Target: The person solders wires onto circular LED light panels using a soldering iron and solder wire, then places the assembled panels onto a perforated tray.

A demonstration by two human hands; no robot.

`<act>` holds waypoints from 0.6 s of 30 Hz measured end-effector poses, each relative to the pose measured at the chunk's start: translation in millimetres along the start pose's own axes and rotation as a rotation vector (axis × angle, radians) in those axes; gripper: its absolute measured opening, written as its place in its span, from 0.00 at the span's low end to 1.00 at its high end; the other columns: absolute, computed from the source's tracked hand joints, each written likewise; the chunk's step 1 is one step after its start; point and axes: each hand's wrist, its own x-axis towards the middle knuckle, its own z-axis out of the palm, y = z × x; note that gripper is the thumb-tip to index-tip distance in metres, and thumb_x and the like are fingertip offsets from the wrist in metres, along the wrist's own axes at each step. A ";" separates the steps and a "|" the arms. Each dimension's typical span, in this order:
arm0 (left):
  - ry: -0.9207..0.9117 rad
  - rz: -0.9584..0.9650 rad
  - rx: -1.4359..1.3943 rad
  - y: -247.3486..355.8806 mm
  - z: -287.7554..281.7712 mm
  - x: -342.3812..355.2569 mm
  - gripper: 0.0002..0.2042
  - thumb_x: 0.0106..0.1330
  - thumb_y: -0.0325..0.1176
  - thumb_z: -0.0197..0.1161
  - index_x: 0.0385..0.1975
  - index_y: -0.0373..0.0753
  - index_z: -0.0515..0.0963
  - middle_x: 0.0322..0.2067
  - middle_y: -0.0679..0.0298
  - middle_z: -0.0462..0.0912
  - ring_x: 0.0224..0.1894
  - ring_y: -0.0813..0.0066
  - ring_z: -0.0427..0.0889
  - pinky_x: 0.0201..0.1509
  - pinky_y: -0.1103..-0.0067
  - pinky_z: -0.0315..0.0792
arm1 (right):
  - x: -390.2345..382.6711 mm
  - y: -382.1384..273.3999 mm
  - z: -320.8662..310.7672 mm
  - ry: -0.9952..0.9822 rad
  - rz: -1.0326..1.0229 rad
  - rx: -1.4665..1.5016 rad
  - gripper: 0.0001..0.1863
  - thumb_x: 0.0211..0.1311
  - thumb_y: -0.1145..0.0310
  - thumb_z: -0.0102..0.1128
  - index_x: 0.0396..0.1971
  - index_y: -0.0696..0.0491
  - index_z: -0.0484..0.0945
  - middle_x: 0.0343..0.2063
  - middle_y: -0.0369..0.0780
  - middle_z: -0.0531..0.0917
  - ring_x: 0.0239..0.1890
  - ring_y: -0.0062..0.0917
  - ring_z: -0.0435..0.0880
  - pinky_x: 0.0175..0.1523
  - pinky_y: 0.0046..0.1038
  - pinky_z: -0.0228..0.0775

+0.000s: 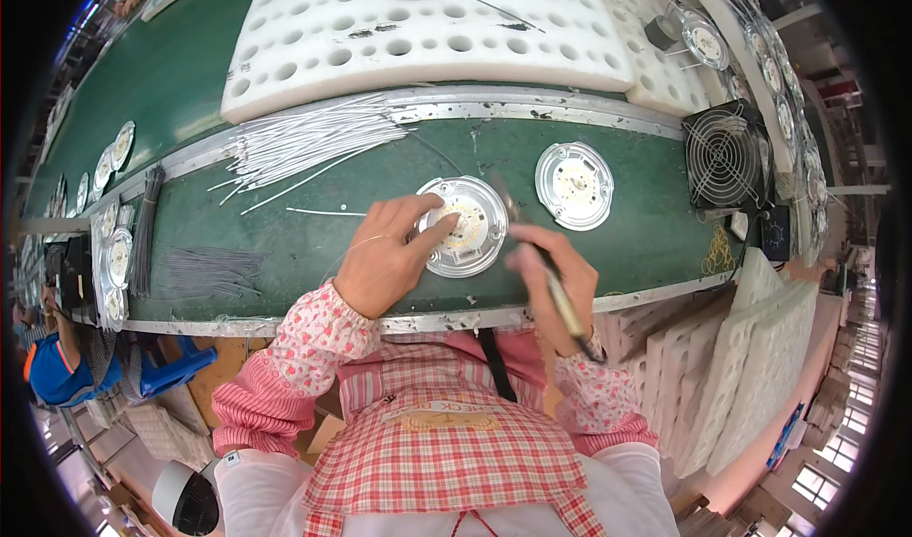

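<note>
A round LED lamp module (489,238) with a shiny metal rim lies flat on the green bench. My left hand (385,252) is closed on its left side, the thumb and a finger resting over its yellowish board. A white wire (328,213) runs across the bench and disappears behind that hand. My right hand (560,280) grips a soldering iron (562,304) with a light handle and dark cord, at the module's right side. Motion blurs its tip, so contact with the board cannot be made out. A second LED lamp module (575,186) lies to the right.
Behind the module is a pile of white wires (313,143); grey wires (214,271) lie at left. A white foam tray (418,62) with holes stands at the back. A small black fan (724,157) is at right, above a yellowish wire coil (718,250).
</note>
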 end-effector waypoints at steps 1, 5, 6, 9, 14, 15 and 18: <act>-0.006 0.002 0.005 0.2 -1.3 -0.2 0.24 0.52 0.20 0.64 0.52 0.45 0.81 0.50 0.62 0.78 0.49 0.62 0.77 0.50 0.69 0.70 | 5.6 2.2 4.8 -0.001 -0.140 -0.261 0.27 0.57 0.64 0.71 0.54 0.59 0.75 0.41 0.46 0.82 0.40 0.33 0.83 0.44 0.32 0.74; -0.055 0.045 0.058 0.9 -7.3 2.1 0.21 0.52 0.23 0.62 0.49 0.41 0.80 0.50 0.60 0.78 0.52 0.61 0.76 0.53 0.69 0.69 | 14.1 6.2 27.4 -0.021 -0.303 -0.539 0.49 0.43 0.59 0.80 0.65 0.58 0.63 0.51 0.48 0.77 0.52 0.40 0.76 0.60 0.40 0.63; -0.083 0.058 0.083 0.8 -9.5 3.6 0.21 0.51 0.24 0.63 0.49 0.41 0.80 0.50 0.60 0.78 0.52 0.61 0.76 0.54 0.69 0.69 | 15.9 6.9 30.8 -0.060 -0.279 -0.508 0.55 0.39 0.58 0.81 0.68 0.58 0.59 0.54 0.48 0.74 0.54 0.41 0.73 0.63 0.41 0.58; 0.038 0.056 0.059 -2.2 -13.0 13.4 0.23 0.51 0.26 0.66 0.51 0.40 0.79 0.51 0.59 0.77 0.53 0.58 0.76 0.55 0.69 0.70 | 16.5 6.9 30.6 -0.090 -0.271 -0.442 0.59 0.37 0.55 0.82 0.69 0.57 0.56 0.57 0.49 0.72 0.57 0.44 0.71 0.65 0.45 0.54; -0.051 -0.402 -0.508 -15.6 -4.9 38.7 0.24 0.55 0.32 0.71 0.53 0.35 0.76 0.48 0.50 0.80 0.51 0.56 0.80 0.55 0.68 0.73 | 18.4 7.4 19.2 -0.070 -0.292 -0.307 0.59 0.37 0.56 0.82 0.69 0.59 0.56 0.56 0.50 0.72 0.56 0.46 0.71 0.63 0.46 0.56; -0.197 -0.562 -0.736 -20.2 -2.2 46.2 0.25 0.57 0.34 0.72 0.54 0.33 0.75 0.46 0.47 0.81 0.50 0.55 0.82 0.54 0.68 0.74 | 20.9 8.5 16.5 -0.064 -0.290 -0.309 0.59 0.37 0.56 0.82 0.69 0.59 0.56 0.56 0.50 0.72 0.56 0.46 0.71 0.63 0.46 0.56; -0.213 -0.473 -0.706 -40.4 8.7 89.9 0.30 0.53 0.41 0.76 0.52 0.29 0.76 0.43 0.45 0.83 0.49 0.59 0.84 0.51 0.71 0.76 | 30.9 14.2 0.1 0.024 -0.311 -0.350 0.60 0.33 0.59 0.85 0.68 0.58 0.57 0.58 0.47 0.71 0.57 0.44 0.70 0.64 0.41 0.59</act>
